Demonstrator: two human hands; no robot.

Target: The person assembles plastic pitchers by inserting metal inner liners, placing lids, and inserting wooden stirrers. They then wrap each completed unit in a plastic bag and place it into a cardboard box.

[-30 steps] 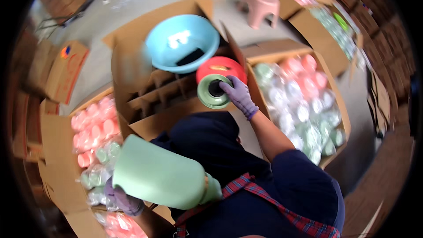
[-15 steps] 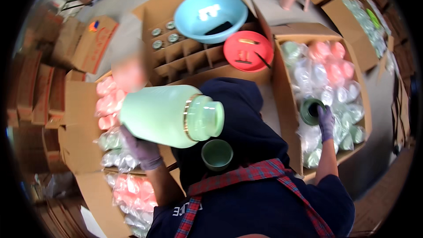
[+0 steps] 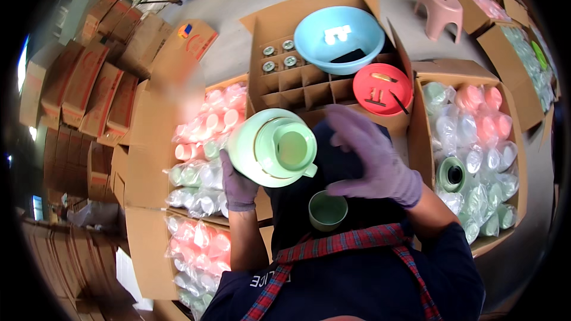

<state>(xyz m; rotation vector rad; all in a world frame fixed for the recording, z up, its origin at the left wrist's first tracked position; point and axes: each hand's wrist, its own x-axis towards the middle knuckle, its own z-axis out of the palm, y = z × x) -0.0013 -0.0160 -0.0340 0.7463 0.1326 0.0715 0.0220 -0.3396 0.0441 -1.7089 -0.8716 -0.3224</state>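
Note:
My left hand (image 3: pixel 238 187), in a purple glove, is closed round the body of a pale green vacuum flask (image 3: pixel 253 148). The flask is tilted so that its open, spouted neck points up and to the right. Just right of that neck hovers my right hand (image 3: pixel 372 163), also gloved, with fingers apart and nothing in it. Below the flask, a green cup (image 3: pixel 328 211) rests on my lap. A green lid with a black centre (image 3: pixel 452 175) lies on the bagged parts in the right-hand box.
A divided carton (image 3: pixel 285 92) ahead bears a blue basin (image 3: pixel 339 38), a red plate (image 3: pixel 382 89) with small tools, and several flasks. Cartons of bagged pink, green and clear parts (image 3: pixel 196 244) flank me. A pink stool (image 3: pixel 440 12) stands far right.
My right hand has let go of the lid in the right-hand box and moved left beside the flask. The flask has turned, its mouth now facing upward. The view has shifted.

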